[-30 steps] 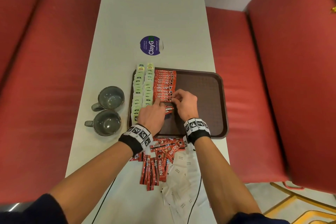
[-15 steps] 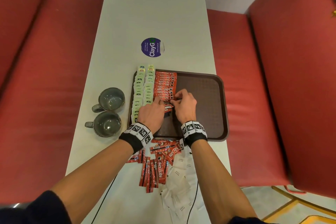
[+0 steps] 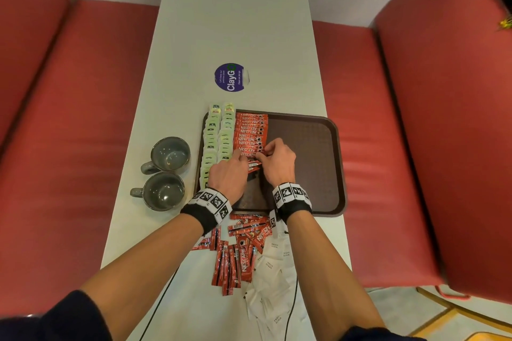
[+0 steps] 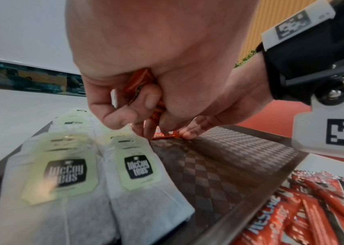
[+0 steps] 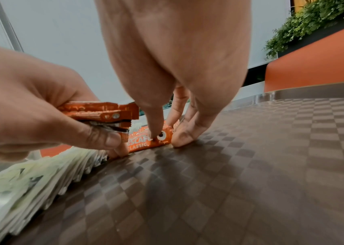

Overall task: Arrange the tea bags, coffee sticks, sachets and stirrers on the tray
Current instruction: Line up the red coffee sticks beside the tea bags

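Observation:
A brown tray [image 3: 310, 163] holds two columns of green-tagged tea bags [image 3: 219, 141] along its left side and a row of red coffee sticks [image 3: 250, 133] beside them. My left hand [image 3: 235, 163] grips a small bundle of coffee sticks [image 5: 102, 112] just above the near end of that row. My right hand [image 3: 266, 153] pinches the right end of one coffee stick [image 5: 145, 140] lying flat on the tray, thumb on its front and fingertips [image 5: 181, 139] on the tray floor. The tea bags [image 4: 137, 167] lie close under my left hand [image 4: 145, 102].
Loose coffee sticks [image 3: 241, 252] and white sugar sachets [image 3: 274, 268] lie on the table in front of the tray. Two grey mugs [image 3: 169, 155] [image 3: 163, 191] stand left of the tray. A round purple sticker [image 3: 230, 77] lies beyond it. Red benches [image 3: 69, 147] flank the table.
Both hands have shifted slightly farther up the tray, to the near end of the stick row. The left hand still holds its bundle.

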Demonstrator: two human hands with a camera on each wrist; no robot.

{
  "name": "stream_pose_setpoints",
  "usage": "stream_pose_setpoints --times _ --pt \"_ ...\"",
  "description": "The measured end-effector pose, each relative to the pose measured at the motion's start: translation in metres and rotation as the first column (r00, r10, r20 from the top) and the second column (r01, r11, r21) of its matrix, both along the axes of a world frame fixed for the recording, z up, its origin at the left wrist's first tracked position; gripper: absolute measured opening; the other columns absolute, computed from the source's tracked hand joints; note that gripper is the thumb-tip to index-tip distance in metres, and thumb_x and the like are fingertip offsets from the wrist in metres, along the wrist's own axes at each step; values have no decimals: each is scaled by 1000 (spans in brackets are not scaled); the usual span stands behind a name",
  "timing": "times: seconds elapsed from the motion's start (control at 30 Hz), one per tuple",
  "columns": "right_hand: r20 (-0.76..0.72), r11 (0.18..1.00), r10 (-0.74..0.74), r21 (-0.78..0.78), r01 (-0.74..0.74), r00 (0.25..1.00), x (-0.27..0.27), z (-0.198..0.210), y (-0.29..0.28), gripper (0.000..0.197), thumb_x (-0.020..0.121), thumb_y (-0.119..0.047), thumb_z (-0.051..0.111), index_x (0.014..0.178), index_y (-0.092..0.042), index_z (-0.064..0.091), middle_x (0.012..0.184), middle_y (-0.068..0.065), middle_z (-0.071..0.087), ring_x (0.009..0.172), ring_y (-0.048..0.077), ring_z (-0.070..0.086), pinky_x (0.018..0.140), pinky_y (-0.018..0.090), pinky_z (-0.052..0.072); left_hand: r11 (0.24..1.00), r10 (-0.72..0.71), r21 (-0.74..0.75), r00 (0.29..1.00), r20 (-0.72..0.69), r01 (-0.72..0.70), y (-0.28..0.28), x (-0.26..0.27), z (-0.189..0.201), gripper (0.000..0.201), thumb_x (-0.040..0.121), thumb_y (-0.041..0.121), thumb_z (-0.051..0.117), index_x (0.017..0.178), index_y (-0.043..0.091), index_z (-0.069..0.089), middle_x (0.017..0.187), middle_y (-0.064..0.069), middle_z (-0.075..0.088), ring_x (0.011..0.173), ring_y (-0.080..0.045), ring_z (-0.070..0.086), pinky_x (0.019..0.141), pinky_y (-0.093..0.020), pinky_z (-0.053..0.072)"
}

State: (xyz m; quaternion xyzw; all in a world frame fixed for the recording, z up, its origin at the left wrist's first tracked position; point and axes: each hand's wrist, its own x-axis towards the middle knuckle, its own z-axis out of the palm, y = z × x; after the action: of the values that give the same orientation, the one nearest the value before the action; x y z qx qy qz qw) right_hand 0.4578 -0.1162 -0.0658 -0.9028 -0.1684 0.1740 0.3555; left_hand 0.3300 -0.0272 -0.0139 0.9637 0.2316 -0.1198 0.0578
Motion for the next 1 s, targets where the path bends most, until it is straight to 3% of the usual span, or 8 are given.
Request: stream_pose_setpoints --times 0.3,0.43,0.5,0.57,0.6,0.67,0.83,1.0 --pt "-6 1000 -7 -4 7 1000 -9 23 -15 27 93 -19 87 105 -18 63 108 2 69 95 17 67 88 34 58 999 9 -44 991 131 -3 1 -7 7 30 104 19 64 133 13 59 139 -8 57 91 -33 74 62 -37 44" --pt "3 985 -58 164 57 998 -26 59 -34 9 104 -20 72 111 -20 68 104 -5 73 95 11 69 90 34 59 954 131 -299 941 313 -33 4 -12 16 25 107 25 61 129 15 63 124 -6 65 93 -29 71 74 -41 57" --pt "-84 957 -31 286 54 996 -41 81 -44 10 108 -27 65 115 -25 72 105 -9 77 96 9 74 89 35 63 780 294 -625 897 330 -26 3 -18 29 23 111 35 57 125 19 65 106 0 71 86 -18 69 77 -38 56" --pt "-193 920 49 391 31 980 -56 101 -54 17 111 -35 62 121 -29 75 108 -6 79 98 13 77 86 38 67 384 436 -923 884 170 -12 0 -30 46 24 111 40 55 125 21 62 84 6 66 66 -11 58 64 -30 48" --pt "-237 904 96 427 15 967 -65 111 -58 20 111 -38 62 122 -29 76 110 -4 79 100 17 77 87 41 67 179 452 -984 888 79 -3 -2 -38 54 25 111 40 55 129 23 60 79 5 61 61 -9 51 59 -27 42" --pt "-286 883 154 470 -2 946 -80 126 -63 21 110 -41 65 119 -27 78 109 1 80 102 27 77 90 50 66 -51 415 -998 910 6 30 -5 -54 65 30 112 37 55 139 23 56 78 3 55 60 -10 41 56 -24 34" --pt "-224 881 168 471 -44 960 -103 150 -75 18 105 -38 72 99 -22 79 93 9 76 86 28 69 90 60 59 -178 342 -978 939 43 110 -10 -84 81 30 113 34 54 142 26 57 82 -3 53 59 -12 32 56 -23 31" --pt "-295 807 97 582 99 951 -120 161 -90 16 107 -25 72 102 -10 76 80 6 63 72 18 58 67 35 52 -194 448 -972 893 35 136 -11 -110 90 44 111 37 53 151 18 50 82 0 52 57 -9 33 54 -20 33"
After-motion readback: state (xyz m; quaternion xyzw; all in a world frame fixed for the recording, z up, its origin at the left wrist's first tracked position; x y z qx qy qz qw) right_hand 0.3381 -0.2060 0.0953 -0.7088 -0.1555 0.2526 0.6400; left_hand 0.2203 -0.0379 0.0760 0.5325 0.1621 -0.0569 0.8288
